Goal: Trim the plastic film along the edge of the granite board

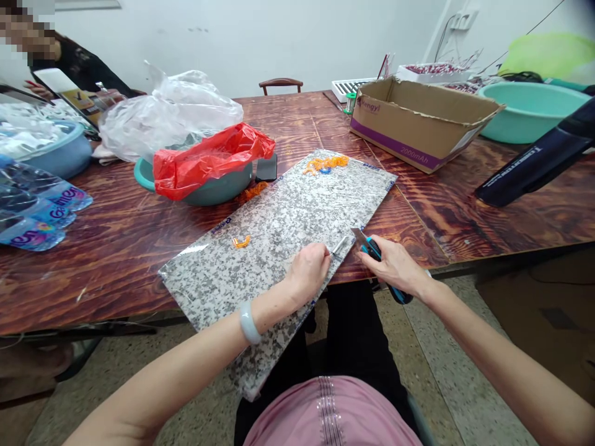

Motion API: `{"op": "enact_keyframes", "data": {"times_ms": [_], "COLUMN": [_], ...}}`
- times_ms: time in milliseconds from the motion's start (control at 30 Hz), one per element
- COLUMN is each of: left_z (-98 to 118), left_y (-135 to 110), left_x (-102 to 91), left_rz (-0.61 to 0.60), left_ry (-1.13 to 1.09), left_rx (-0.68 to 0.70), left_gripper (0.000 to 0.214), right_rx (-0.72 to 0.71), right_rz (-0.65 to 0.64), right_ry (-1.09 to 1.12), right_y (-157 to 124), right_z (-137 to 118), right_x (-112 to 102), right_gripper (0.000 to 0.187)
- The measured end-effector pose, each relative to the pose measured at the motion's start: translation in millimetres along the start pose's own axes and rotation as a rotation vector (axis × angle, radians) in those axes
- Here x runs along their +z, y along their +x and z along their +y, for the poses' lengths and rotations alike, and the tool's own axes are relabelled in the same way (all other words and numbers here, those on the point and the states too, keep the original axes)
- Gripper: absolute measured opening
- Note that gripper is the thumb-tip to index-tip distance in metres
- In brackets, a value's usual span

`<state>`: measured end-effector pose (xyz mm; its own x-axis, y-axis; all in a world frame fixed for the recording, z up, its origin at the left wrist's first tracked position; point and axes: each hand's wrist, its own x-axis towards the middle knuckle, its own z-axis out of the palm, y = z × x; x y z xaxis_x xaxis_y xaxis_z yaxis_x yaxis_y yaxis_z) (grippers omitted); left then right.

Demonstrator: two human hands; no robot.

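The left hand [307,271] rests on the stone slab [274,248], closed around a thin metal piece [339,246] whose tip sticks out past the fingers toward the right hand. The right hand [395,266] is closed around the blue-handled snips [374,255]. Their metal tip [359,237] points back at the metal piece and sits just beside it, close to the slab's right long edge, with only a narrow gap between the two tips. The handle ends reach past the table's [418,229] front edge, over the person's lap.

Ahead of the grip, along the slab, lies a tangle of orange strands [325,164] with a small blue bit [325,170] in it. A single orange piece [240,241] lies to the left of the left hand, well apart from it. The slab runs on beyond both, giving the hands open stone forward and left, while wood lies to the right.

Farther ahead, a red bag [211,161] sits in a teal basin [153,179], with a clear bag [170,114] behind it. A cardboard box [418,121] stands ahead and right of the grip. A jade bangle [250,322] circles the left wrist.
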<state>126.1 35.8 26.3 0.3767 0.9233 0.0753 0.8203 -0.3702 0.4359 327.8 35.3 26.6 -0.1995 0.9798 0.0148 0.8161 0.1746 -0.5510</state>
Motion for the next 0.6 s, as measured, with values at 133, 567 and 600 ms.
{"op": "enact_keyframes", "data": {"times_ms": [133, 567, 600], "left_z": [7, 0, -1], "left_y": [6, -16, -17], "left_x": [2.6, -10.7, -11.4], "left_rz": [-0.048, -0.161, -0.157], "left_ry": [0.126, 0.200, 0.181], "left_rx": [-0.003, 0.098, 0.091], "left_gripper": [0.016, 0.025, 0.026], "right_rx": [-0.061, -0.165, -0.160], "right_rz": [0.031, -0.166, -0.151], "right_ry": [0.063, 0.029, 0.024], "right_y": [24, 78, 80], "right_z": [-1, 21, 22], "right_x": [-2, -16, -16], "right_gripper": [0.014, 0.009, 0.009]}}
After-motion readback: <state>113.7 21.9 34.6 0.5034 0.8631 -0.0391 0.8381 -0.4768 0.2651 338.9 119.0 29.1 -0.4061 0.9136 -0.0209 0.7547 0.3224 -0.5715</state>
